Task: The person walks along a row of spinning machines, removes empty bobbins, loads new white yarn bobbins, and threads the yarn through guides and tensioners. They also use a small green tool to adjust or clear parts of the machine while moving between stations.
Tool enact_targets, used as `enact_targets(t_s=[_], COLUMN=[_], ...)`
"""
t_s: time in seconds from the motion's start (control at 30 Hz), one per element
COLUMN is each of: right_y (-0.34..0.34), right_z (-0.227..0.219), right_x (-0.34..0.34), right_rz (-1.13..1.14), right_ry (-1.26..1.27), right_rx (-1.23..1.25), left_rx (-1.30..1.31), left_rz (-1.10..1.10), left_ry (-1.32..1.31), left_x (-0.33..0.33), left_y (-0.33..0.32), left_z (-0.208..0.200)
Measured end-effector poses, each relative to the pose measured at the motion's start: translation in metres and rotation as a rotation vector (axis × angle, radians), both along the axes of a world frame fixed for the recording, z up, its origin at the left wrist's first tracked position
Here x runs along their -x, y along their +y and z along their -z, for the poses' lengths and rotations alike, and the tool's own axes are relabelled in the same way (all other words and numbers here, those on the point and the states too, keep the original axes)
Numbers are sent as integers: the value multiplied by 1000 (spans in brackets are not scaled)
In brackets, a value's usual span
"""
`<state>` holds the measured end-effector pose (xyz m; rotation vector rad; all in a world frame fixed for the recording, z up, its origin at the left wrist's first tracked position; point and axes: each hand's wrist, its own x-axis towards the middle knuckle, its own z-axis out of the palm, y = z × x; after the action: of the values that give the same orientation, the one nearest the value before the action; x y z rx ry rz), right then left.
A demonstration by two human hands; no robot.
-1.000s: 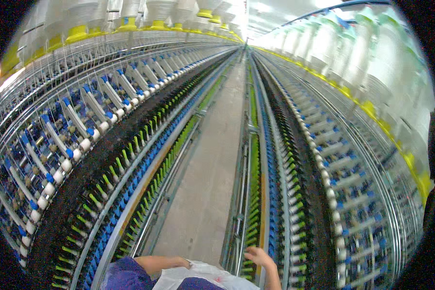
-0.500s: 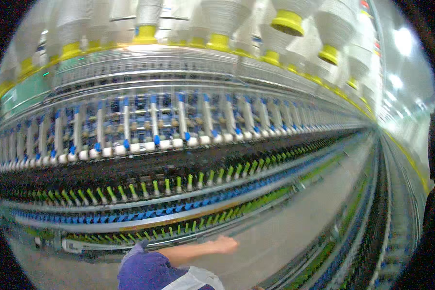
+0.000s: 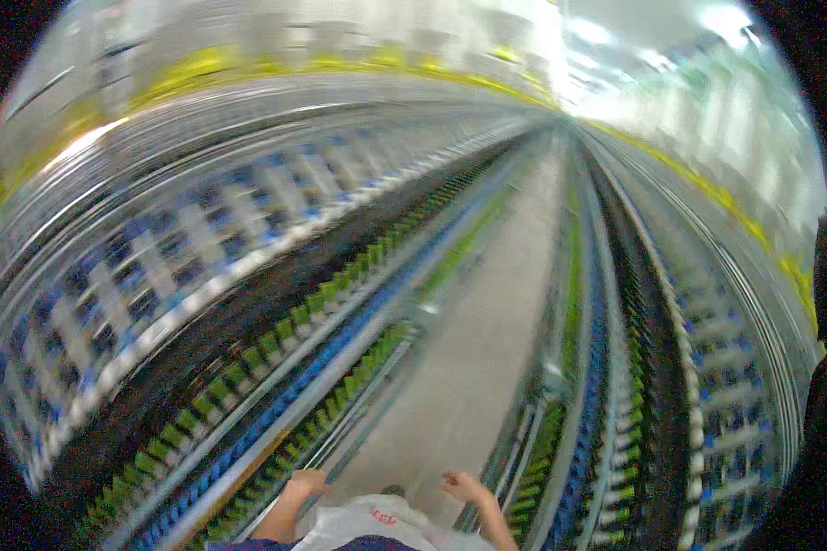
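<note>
The person (image 3: 354, 523) seems to be walking the aisle (image 3: 469, 367), any next reach calling for clearing the rails (image 3: 363, 398). Green spindles (image 3: 326, 419) are lining the machines' (image 3: 198, 298) aisle-side edges; the right hand (image 3: 466, 487) is hanging loose, while whether the blurred left hand (image 3: 307, 481) is gripping cannot be told. The view is facing down-aisle, no longer leftward.

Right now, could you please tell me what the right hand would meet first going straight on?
Probably the left spinning frame's lower metal rail, across the grey aisle floor, though depth is unclear.

Blur smears the green tubes (image 3: 219, 393) and white spools (image 3: 432, 26); the lower edge crops the white cloth (image 3: 363, 520).
</note>
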<state>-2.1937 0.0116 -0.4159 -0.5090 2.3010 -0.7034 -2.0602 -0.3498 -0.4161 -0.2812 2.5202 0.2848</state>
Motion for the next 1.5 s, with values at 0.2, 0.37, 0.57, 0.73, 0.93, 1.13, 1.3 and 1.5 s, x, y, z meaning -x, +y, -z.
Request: enact_targets(t_s=[0.2, 0.37, 0.57, 0.73, 0.93, 1.13, 1.3, 1.5], right_y=[80, 155, 232, 224, 200, 256, 304, 324], right_z=[-3, 30, 54, 52, 94, 155, 151, 147], right_x=[123, 251, 455, 667, 930, 1018, 1081, 1267], right_rz=[221, 273, 433, 263, 430, 608, 959, 1104], right_ry=[-139, -88, 10, 20, -59, -155, -349, -281], right_rx=[-67, -36, -243, 20, 406, -183, -221, -93], left_rx=[-373, -393, -311, -263, -293, -367, -527, -418], left_rz=[397, 565, 187, -234, -447, -402, -218, -58], left_ry=[407, 132, 9, -191, -303, -215, 248, 302], left_x=[333, 557, 675, 726, 856, 1105, 1382, 1679], left_y=[100, 171, 115, 83, 108, 115, 140, 192], left_z=[14, 87, 174, 180, 202, 220, 193, 172])
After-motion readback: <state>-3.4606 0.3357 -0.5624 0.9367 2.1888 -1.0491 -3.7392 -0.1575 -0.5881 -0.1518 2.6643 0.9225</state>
